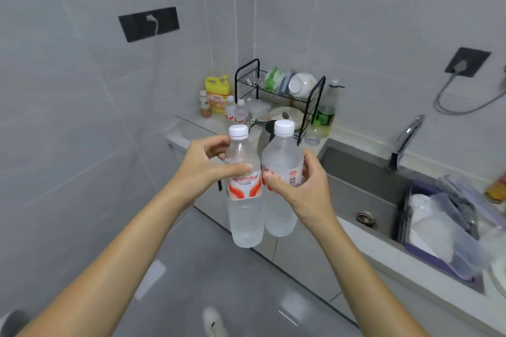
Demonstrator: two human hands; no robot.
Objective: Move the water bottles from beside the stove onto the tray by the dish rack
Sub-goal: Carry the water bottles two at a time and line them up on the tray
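Left hand [204, 169] wrapped round one water bottle [243, 200], right hand [304, 186] round second bottle [282, 172]; both midair, short of dish rack [276, 90]. Full, heavyish, smooth plastic; grip at label.

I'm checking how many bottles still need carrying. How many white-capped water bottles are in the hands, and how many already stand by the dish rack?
Held: 2, one in the left hand and one in the right hand
By the dish rack: 2
Total: 4
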